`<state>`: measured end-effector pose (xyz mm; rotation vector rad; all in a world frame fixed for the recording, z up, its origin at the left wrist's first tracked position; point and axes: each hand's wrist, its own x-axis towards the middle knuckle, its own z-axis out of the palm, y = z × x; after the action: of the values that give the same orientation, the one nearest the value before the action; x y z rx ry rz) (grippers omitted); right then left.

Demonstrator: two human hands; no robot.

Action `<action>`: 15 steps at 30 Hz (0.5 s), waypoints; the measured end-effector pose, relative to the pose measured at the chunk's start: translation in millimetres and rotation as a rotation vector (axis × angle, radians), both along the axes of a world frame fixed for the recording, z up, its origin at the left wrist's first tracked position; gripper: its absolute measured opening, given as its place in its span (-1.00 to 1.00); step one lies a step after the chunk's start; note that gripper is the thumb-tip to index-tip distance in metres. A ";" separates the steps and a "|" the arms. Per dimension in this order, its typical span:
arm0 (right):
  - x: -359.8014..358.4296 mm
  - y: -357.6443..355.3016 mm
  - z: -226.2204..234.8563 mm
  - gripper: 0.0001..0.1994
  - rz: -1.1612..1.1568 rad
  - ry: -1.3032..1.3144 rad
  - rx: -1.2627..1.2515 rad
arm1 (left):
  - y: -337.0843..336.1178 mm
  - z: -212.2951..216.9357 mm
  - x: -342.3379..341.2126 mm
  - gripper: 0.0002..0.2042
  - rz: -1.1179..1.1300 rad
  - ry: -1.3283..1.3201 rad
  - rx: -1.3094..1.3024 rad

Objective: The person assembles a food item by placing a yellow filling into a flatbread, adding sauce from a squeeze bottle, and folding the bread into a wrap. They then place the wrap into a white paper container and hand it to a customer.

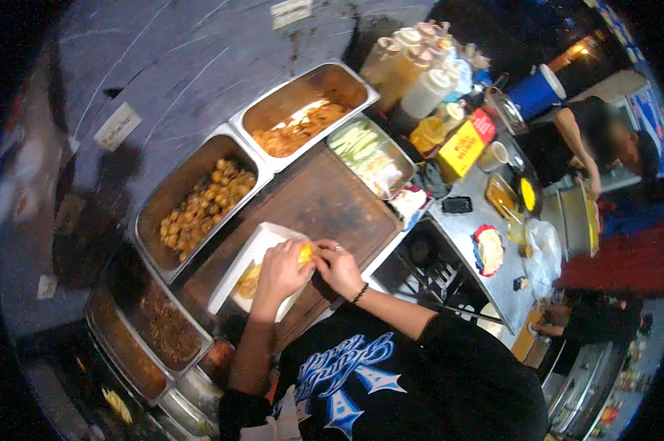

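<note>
My left hand (283, 269) is closed round a yellow piece of food (305, 254), possibly a folded tortilla, over the right side of a white takeaway box (233, 273). The fingertips of my right hand (338, 272) pinch together at the right end of that piece, and a dark bead bracelet circles the wrist. Inside the box, left of my left hand, lies another yellow-brown food piece (249, 281). Under the box is a brown cutting board (332, 192). My fingers cover much of the held food, so its exact kind is unclear.
Steel pans with browned chunks (207, 209), orange-red shredded filling (306, 126) and dark shredded filling (172, 323) border the board. A tub of sliced greens (365, 151) stands at its far right. Beyond are squeeze bottles (427, 92), a yellow-red box (464, 147) and another person (567, 140).
</note>
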<state>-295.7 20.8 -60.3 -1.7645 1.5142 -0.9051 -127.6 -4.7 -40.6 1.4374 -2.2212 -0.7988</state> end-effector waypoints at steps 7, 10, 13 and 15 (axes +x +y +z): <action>-5.2 0.3 0.5 -0.75 -0.083 -0.162 0.176 | -3.6 0.9 -5.6 -0.60 -0.020 -0.006 -0.041; -4.1 -2.9 2.7 -0.80 -0.127 -0.172 0.137 | 0.0 -2.4 -10.8 -0.60 -0.009 -0.003 -0.025; -3.9 -9.4 -0.2 -0.81 -0.118 -0.162 0.125 | 0.7 -6.9 -10.7 -0.56 0.000 -0.024 -0.034; -6.0 -13.5 -4.0 -0.83 -0.103 -0.156 0.132 | 0.2 -14.3 -13.4 -0.58 -0.001 -0.058 -0.056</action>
<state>-301.7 7.3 -64.2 -1.4991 1.5374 -0.9476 -141.0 -4.6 -54.9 1.4507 -2.2679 -0.6981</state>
